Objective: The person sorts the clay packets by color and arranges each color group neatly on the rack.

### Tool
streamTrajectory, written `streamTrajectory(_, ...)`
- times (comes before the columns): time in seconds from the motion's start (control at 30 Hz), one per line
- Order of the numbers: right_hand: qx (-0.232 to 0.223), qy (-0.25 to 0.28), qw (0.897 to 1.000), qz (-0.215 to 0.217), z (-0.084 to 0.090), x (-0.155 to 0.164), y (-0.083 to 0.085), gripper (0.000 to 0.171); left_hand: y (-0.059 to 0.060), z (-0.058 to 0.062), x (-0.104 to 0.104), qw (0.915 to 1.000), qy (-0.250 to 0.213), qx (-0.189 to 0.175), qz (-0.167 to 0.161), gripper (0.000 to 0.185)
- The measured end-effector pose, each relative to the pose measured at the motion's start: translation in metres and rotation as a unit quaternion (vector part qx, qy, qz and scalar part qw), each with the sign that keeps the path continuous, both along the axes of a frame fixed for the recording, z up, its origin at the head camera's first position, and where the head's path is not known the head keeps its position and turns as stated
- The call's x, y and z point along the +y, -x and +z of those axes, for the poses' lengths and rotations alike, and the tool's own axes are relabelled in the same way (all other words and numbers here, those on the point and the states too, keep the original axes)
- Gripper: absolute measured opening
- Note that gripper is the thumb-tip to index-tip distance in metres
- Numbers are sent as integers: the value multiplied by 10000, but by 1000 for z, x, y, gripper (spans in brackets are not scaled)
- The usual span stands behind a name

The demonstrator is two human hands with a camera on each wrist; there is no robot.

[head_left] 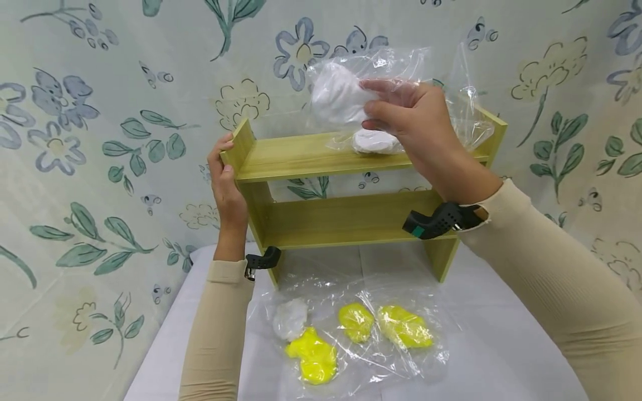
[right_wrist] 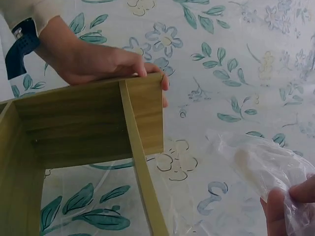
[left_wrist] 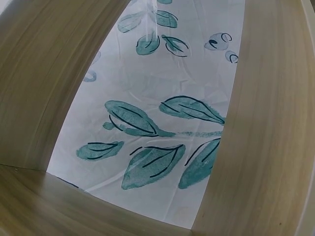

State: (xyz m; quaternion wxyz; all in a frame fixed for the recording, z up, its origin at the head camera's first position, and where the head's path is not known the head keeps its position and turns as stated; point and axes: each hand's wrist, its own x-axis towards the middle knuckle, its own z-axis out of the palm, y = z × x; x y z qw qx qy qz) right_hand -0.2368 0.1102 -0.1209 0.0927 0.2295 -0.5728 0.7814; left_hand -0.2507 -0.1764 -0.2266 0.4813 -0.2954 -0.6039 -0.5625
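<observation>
My left hand (head_left: 228, 192) grips the left side panel of a small two-tier wooden shelf (head_left: 296, 153), fingers wrapped over its upper edge. The right wrist view shows this same left hand (right_wrist: 101, 64) against the panel. Above the top tier, my right hand (head_left: 423, 114) pinches a clear plastic bag (head_left: 396, 61) containing a flattened white clay-like lump (head_left: 333, 97). Below it, a second white lump (head_left: 373, 142) in clear plastic rests on the top tier. In the right wrist view, the fingers and thumb hold the bag (right_wrist: 261, 155) at lower right.
On the white-covered table (head_left: 481, 356) before the shelf lies a clear plastic sheet or bag (head_left: 371, 362). Yellow lumps (head_left: 316, 356) and a white lump (head_left: 291, 319) show with it. A floral cloth (head_left: 125, 223) hangs behind the shelf.
</observation>
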Motion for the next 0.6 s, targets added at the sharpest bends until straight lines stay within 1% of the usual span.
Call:
streamTrajectory(0.17, -379, -653, 9971, -77, 2, -3, 20, 32, 0, 0, 0, 10000, 84, 13, 22, 41)
streamTrajectory(0.27, -542, -1190, 9912, -192, 5, -5, 29, 33, 1, 0, 1, 9999, 120, 2, 6, 41)
streamTrajectory(0.33, -672, -1549, 9852, -285, 7, -6, 33, 34, 0, 0, 1, 9999, 130, 5, -9, 41)
streamTrajectory(0.4, -816, -1952, 9765, -420, 8, -6, 35, 36, 0, 0, 1, 9999, 136, -25, 9, 41)
streamTrajectory(0.47, -902, -2381, 9653, -580, 9, -7, 37, 37, -1, 1, 1, 9999, 141, -41, 38, 41)
streamTrajectory(0.57, -852, -3094, 9430, -884, 8, -8, 38, 37, -2, 1, 1, 9998, 98, -124, 80, 40)
streamTrajectory(0.6, -756, -3358, 9337, -990, 8, -9, 39, 32, -2, 1, 0, 9998, 80, -141, 92, 39)
